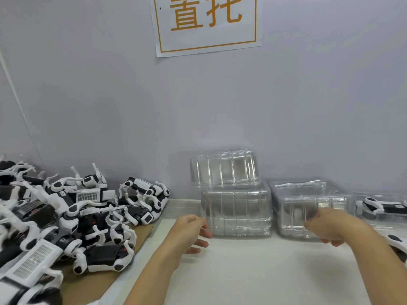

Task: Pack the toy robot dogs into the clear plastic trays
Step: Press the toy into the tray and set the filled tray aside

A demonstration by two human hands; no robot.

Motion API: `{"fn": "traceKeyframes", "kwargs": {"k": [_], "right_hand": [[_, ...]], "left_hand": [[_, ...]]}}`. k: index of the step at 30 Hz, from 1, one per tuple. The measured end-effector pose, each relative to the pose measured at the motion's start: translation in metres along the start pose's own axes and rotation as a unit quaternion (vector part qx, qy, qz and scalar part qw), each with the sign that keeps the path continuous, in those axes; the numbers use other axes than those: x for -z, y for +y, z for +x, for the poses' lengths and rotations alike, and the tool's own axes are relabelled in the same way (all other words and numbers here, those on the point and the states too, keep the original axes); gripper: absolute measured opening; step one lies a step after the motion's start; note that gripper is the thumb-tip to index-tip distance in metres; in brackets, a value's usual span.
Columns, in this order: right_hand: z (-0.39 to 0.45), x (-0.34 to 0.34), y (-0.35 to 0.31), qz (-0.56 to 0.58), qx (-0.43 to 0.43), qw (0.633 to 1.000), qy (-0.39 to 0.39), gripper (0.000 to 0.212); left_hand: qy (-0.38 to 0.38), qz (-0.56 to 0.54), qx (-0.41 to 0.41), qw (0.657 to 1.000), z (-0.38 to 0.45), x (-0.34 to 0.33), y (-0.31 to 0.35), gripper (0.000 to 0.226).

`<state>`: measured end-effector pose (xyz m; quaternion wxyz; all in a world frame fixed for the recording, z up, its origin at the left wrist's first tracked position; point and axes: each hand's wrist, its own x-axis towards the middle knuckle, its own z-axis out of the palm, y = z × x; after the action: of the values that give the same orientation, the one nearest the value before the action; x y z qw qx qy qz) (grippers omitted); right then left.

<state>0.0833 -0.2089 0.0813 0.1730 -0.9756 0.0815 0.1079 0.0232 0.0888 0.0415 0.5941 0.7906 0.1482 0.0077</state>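
A heap of black-and-white toy robot dogs lies on brown cardboard at the left. Two stacks of clear plastic trays stand against the wall: a taller one in the middle and a lower one to its right. My left hand hovers at the left edge of the middle stack, fingers spread and holding nothing. My right hand is in front of the right stack, fingers loosely curled, close to its front wall; whether it touches the tray is unclear. At the far right a tray holds one robot dog.
A white mat covers the table in front of me. A grey wall with a paper sign stands right behind the trays. The cardboard reaches the table's left front. Part of another robot dog shows at the right edge.
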Motion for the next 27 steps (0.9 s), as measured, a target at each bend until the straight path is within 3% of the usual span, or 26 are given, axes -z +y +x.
{"fn": "traceKeyframes", "kwargs": {"k": [5,7,8,10,12,14,20,27], "right_hand": [[0.001,0.003,0.000,0.065,-0.007,0.984,0.168,0.015],[0.003,0.000,-0.006,0.125,0.034,0.958,0.256,0.002],[0.003,-0.002,-0.010,0.168,0.064,0.944,0.277,0.012],[0.003,-0.008,-0.014,0.209,0.135,0.935,0.253,0.037],[0.006,-0.019,-0.015,0.154,0.173,0.952,0.200,0.060],[0.011,-0.033,-0.014,0.122,0.185,0.961,0.168,0.067],[0.020,-0.042,-0.015,0.218,0.176,0.919,0.276,0.025],[0.019,-0.035,-0.012,0.260,0.169,0.893,0.328,0.024]], "left_hand": [[0.000,0.003,0.001,1.000,-0.001,-0.001,0.000,0.018],[-0.001,0.004,0.000,1.000,-0.002,-0.001,0.000,0.017],[-0.001,0.004,0.000,1.000,-0.002,-0.001,0.000,0.017],[-0.001,0.004,-0.001,1.000,-0.003,-0.002,0.001,0.016],[-0.002,0.003,-0.003,1.000,-0.003,-0.003,0.001,0.016],[-0.007,0.004,-0.008,1.000,-0.004,-0.005,0.002,0.016],[-0.018,0.001,-0.022,1.000,-0.005,-0.006,0.002,0.016],[-0.013,-0.012,-0.038,0.999,-0.004,-0.007,0.003,0.015]]}}
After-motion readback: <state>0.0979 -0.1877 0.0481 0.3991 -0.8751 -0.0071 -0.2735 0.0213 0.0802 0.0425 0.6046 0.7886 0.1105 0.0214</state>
